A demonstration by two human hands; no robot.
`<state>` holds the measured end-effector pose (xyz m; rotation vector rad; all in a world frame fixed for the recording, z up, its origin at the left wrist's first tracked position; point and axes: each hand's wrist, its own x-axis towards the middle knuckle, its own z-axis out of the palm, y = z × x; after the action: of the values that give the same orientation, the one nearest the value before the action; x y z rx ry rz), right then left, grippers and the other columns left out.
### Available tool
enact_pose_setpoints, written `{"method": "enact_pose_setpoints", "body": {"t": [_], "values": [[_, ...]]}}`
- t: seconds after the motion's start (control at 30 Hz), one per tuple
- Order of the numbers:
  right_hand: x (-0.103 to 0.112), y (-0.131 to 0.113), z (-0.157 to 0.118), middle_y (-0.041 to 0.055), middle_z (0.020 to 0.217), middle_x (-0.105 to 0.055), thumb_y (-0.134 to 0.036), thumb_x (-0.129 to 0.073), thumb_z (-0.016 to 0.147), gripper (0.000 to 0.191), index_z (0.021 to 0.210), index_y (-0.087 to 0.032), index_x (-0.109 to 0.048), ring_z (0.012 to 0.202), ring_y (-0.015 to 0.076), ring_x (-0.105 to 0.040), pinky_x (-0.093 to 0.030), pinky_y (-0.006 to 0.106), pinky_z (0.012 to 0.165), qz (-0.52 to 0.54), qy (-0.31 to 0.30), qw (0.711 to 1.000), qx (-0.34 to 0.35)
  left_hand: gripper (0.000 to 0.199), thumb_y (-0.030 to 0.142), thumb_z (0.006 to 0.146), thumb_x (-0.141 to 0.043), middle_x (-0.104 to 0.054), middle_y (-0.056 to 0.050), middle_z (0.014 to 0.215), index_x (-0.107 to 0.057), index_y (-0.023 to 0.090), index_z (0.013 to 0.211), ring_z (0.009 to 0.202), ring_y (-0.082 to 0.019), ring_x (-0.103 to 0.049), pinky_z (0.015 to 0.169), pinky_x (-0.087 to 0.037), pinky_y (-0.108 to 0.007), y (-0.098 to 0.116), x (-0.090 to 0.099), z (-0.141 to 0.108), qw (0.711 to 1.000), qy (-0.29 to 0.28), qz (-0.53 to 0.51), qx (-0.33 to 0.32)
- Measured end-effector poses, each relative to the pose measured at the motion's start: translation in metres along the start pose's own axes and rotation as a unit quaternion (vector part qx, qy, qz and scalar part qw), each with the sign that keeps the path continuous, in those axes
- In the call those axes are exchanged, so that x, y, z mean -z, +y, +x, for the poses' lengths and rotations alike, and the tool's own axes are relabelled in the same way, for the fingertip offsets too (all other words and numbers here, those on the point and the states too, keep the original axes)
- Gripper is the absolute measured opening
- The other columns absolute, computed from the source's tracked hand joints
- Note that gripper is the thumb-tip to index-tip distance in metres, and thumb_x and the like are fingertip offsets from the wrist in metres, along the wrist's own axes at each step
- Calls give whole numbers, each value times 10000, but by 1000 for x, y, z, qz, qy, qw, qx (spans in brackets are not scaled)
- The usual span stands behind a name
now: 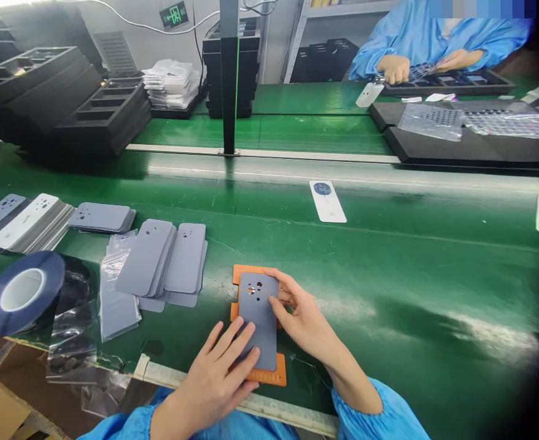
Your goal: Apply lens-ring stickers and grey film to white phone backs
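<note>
A grey phone back cover [263, 330] with small camera holes near its top lies on an orange fixture plate [276, 377], whose edges show at the top, left and bottom. My left hand [221, 373] rests with fingers spread over the cover's lower left side. At the upper right edge my right hand [304, 315] pinches the cover, thumb on its face and index finger at the top corner; the other fingers are partly hidden. Left of the fixture are stacks of similar grey covers [184, 260], some on a clear plastic sleeve [118, 305].
A roll of blue film tape [52, 305] sits at the left table edge. A white card [328, 205] with a dark circle lies on the green belt [411, 256]. A black post [230, 91] stands ahead. Across the line, a person in blue handles parts beside black trays [434, 146].
</note>
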<state>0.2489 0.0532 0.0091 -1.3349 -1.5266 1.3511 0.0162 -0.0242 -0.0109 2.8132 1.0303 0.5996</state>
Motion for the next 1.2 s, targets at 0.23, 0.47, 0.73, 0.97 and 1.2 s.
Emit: {"method": "enact_pose_setpoints", "body": {"t": [0.23, 0.47, 0.73, 0.97, 1.2], "values": [[-1, 1, 4, 130, 1344, -607, -166, -524, 928, 374, 1291, -232, -587, 1229, 275, -600, -545, 461, 1009, -266, 83, 949, 150, 246, 272, 1023, -591, -623, -126, 1458, -697, 122, 1187, 1448, -311, -483, 1232, -345, -533, -1, -1, 2, 1000, 9, -3, -16], [-31, 8, -10, 164, 1667, -342, -182, -397, 1015, 590, 1600, -181, -318, 1541, 320, -312, -346, 591, 1193, -466, 69, 864, 179, 277, 275, 1049, -544, -663, -113, 1413, -695, 114, 1215, 1394, -288, -552, 1237, -344, -507, -3, -1, 3, 999, 19, -11, -23], [-61, 9, -19, 164, 1660, -353, -545, -521, 971, 835, 1653, -174, -216, 1513, 438, -332, -298, 652, 1166, -525, 55, 836, 152, 337, 278, 1021, -585, -678, -138, 1383, -673, 103, 1296, 1418, -304, -520, 1194, -425, -468, -2, -9, 0, 998, 24, -56, 2], [-61, 7, -14, 133, 1653, -370, -521, -540, 973, 790, 1649, -243, -239, 1491, 428, -385, -209, 665, 1208, -506, 55, 851, 130, 357, 274, 1027, -562, -714, -139, 1324, -664, 87, 1314, 1356, -313, -583, 1133, -492, -459, -4, -6, 2, 997, 23, -75, 7], [-45, 11, -36, 122, 1644, -405, -369, -474, 1036, 614, 1616, -301, -285, 1492, 369, -407, -236, 697, 1199, -429, 114, 888, 122, 411, 248, 989, -573, -609, -135, 1471, -611, 82, 1363, 1425, -308, -510, 1185, -430, -488, -4, -1, 1, 996, 14, -92, 15]]}}
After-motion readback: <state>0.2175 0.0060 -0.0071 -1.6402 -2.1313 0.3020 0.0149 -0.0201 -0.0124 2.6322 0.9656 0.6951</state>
